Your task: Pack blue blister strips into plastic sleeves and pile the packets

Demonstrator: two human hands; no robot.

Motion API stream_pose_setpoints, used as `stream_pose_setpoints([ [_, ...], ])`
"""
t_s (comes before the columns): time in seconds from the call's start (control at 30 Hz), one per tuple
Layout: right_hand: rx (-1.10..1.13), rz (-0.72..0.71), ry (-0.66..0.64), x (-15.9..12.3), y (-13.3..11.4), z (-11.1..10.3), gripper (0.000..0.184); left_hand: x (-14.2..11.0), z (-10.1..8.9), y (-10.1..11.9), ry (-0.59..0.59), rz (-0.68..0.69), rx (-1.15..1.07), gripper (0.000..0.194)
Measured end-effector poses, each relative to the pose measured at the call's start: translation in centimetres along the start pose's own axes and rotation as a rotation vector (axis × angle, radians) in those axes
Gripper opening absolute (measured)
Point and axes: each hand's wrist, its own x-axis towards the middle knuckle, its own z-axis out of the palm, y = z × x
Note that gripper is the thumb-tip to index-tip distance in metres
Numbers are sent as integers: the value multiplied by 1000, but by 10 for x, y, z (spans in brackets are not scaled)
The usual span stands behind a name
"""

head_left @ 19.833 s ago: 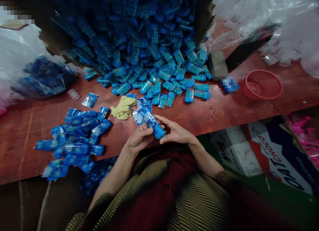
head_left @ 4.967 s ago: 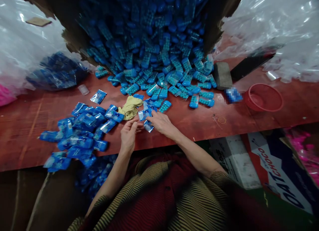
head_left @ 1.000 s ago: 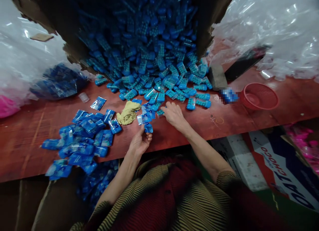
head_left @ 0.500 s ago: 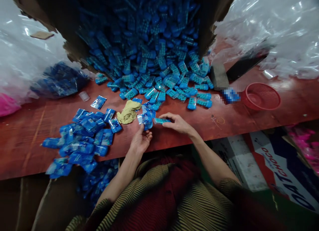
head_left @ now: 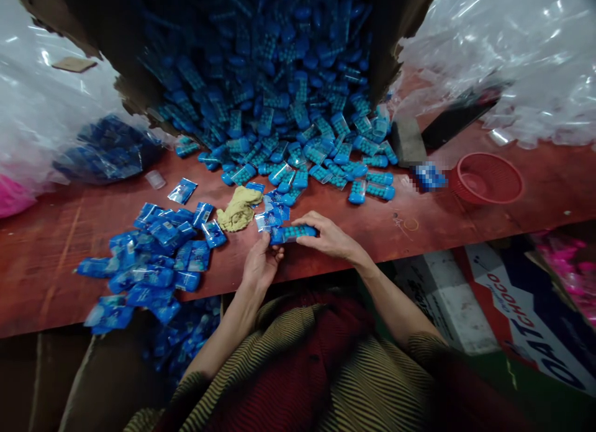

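My right hand (head_left: 328, 234) grips a small clear tube of turquoise balls (head_left: 295, 232), held level over the table's front edge. My left hand (head_left: 263, 261) is closed, with thumb and fingers pinching a blue plastic wrapper (head_left: 275, 236) at the tube's left end. Whether the tube's end is inside the wrapper or only against it, I cannot tell. Just beyond my fingers lie more blue printed wrappers (head_left: 271, 218) and a crumpled yellow-green cloth (head_left: 239, 210). To the left is a heap of blue wrapped packets (head_left: 158, 252).
A torn cardboard box (head_left: 109, 59) spills many ball-filled tubes (head_left: 298, 153) onto the red table (head_left: 60, 246). A red basket (head_left: 488, 179) stands on the right, near a grey block (head_left: 408, 143). Clear plastic bags (head_left: 535, 66) flank the box. Cartons (head_left: 526, 314) sit below the table.
My right hand has brought the tube slightly left and down, so its end meets the wrapper at my left fingers. My left hand has barely moved.
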Motion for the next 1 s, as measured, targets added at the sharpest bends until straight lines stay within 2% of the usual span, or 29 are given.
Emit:
stream_pose_setpoints([
  [0.23, 49, 33, 104, -5, -1, 12, 32, -3, -2, 0, -73, 141, 25, 36],
  [0.4, 78, 19, 213, -11, 1, 28, 33, -6, -1, 2, -92, 210, 55, 41],
  [0.53, -22, -74, 295, -15, 7, 47, 35, -9, 3, -2, -129, 166, 20, 32],
  [0.67, -66, -83, 315, -18, 7, 59, 38, -8, 7, -4, -147, 88, -39, 23],
  [0.73, 13, -83, 258, -18, 4, 58, 37, -6, 7, -1, -107, 42, -68, 16],
  [0.83, 257, -50, 173, -18, 2, 51, 33, -6, 8, 6, -63, -80, -98, 3],
  [0.9, 470, 23, 141, -16, 4, 48, 36, -8, 9, 12, -68, -135, -118, 7],
  [1.0, 688, 117, 120, -13, 8, 49, 51, -12, 12, 18, -129, -166, -107, 18],
])
